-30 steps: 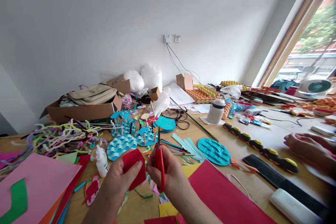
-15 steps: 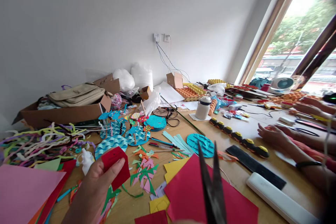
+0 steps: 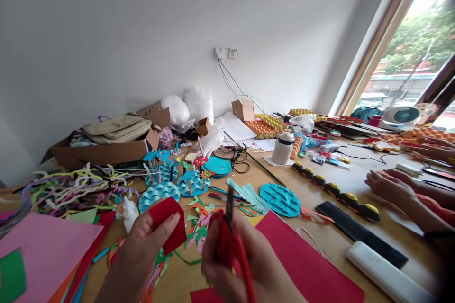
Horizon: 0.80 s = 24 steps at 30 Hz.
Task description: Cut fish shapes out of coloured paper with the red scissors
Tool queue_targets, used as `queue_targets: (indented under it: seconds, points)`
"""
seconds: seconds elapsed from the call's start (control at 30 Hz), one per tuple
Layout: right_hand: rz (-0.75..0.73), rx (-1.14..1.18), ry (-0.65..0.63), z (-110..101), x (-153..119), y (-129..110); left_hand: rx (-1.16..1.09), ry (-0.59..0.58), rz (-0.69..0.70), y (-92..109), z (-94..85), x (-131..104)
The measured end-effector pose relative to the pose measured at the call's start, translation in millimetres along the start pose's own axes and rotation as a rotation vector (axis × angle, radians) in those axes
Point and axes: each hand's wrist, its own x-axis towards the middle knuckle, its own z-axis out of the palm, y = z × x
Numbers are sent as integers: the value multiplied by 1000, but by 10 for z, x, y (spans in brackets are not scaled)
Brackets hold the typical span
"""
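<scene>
Pinched between the thumb and fingers of my left hand (image 3: 142, 246) is a folded piece of red paper (image 3: 174, 227). My right hand (image 3: 249, 260) grips red-handled scissors (image 3: 231, 241), their dark blades pointing up and away, just right of the red piece and apart from it. A large red sheet (image 3: 302, 255) lies on the table to the right of the scissors, partly behind my right hand. Green, pink and orange paper scraps (image 3: 197, 220) are scattered behind and between my hands.
Pink paper (image 3: 53, 246) and a white glue bottle (image 3: 130, 213) are at left. Blue paper discs (image 3: 280, 200) stand farther back. A black strip (image 3: 359, 232) and white case (image 3: 384, 270) lie right, near another person's hands (image 3: 394, 189).
My right hand has come into view with the scissors, which moved left and now look closed. The view has swung slightly left. My left hand still holds the red piece.
</scene>
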Motion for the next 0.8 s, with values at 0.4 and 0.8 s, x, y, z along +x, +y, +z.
queue_targets:
  seconds: [0.4,0.8]
  points:
    - [94,313,90,126,388,321,17,-54,36,5,189,-38]
    - [181,262,-15,144,298,446,43,-10,49,-127,73,41]
